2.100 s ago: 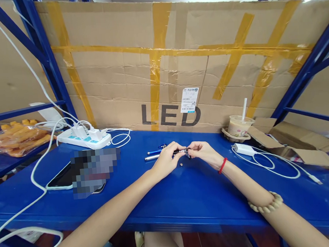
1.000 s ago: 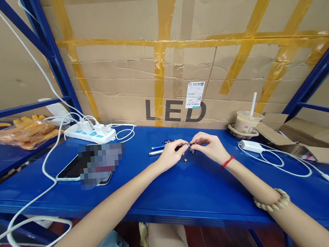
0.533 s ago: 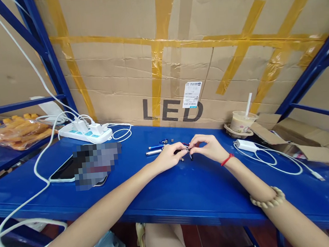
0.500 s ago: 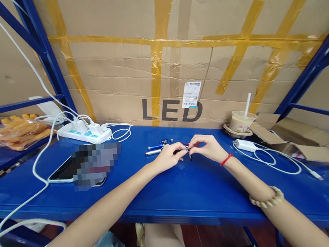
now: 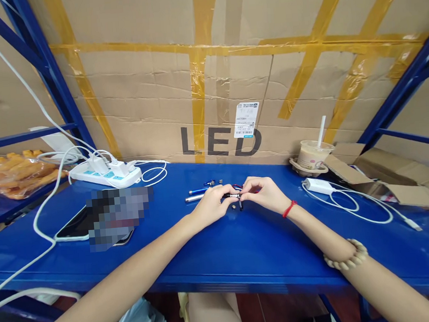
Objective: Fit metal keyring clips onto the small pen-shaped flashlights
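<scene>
My left hand (image 5: 212, 202) is closed in a pinch on a slim dark tube (image 5: 234, 195) with a white label. At the tube's right end, the fingertips of my right hand (image 5: 263, 195) are pinched together; how they grip it is too small to make out fully. A short dark piece (image 5: 241, 208) hangs under the right fingertips. Beside my left hand lie a blue metal tube (image 5: 197, 191) and a silver metal tube (image 5: 193, 199). A small blue metal clip (image 5: 210, 183) and a tiny metal part (image 5: 234, 207) rest on the table nearby.
Left on the blue table (image 5: 215, 251) are a white power strip (image 5: 107, 178) and a phone (image 5: 72, 226) next to a blurred patch. On the right stand a drink cup (image 5: 313, 155), a white charger with cable (image 5: 319, 186) and an opened carton (image 5: 406, 164). A large cardboard sheet (image 5: 149, 96) closes the back.
The view has shifted slightly, so everything sits a little further left. Both hands stay together on the dark tube, and its white label shows more clearly now.
</scene>
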{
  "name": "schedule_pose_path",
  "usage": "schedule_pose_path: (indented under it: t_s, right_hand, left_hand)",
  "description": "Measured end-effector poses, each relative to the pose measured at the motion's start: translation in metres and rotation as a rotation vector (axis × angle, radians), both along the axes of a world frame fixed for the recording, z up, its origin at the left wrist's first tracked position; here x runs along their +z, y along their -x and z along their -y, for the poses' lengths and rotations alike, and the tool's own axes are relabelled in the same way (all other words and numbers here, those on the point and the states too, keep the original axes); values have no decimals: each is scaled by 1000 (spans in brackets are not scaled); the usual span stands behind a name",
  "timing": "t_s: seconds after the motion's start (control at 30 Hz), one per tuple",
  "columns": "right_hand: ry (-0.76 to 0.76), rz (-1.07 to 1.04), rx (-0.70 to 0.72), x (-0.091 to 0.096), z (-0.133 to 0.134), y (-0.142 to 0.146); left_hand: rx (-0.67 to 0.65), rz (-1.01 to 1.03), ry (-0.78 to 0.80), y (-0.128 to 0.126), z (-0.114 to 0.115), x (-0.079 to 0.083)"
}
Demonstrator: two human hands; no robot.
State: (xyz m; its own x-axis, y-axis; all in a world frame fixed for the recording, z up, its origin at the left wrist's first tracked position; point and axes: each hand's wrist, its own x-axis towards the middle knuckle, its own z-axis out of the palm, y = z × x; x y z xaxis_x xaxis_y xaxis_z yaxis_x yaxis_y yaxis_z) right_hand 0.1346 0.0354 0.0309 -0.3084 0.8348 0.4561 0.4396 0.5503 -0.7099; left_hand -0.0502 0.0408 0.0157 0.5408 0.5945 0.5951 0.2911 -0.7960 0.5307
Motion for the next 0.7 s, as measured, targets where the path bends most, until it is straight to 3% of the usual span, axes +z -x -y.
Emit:
schedule_pose_path:
  t_s: [0.17, 0.53, 0.7]
  right_hand:
    - [46, -57, -28, -1, -1, 3]
    - [333, -269, -87, -4, -5, 6]
    - [289, -276, -44, -5, -7, 5]
  left_hand:
    - [24, -26, -66, 2, -3, -1]
    - [132, -5, -149, -2, -4, 3]
    - [198, -43, -149, -4, -4, 4]
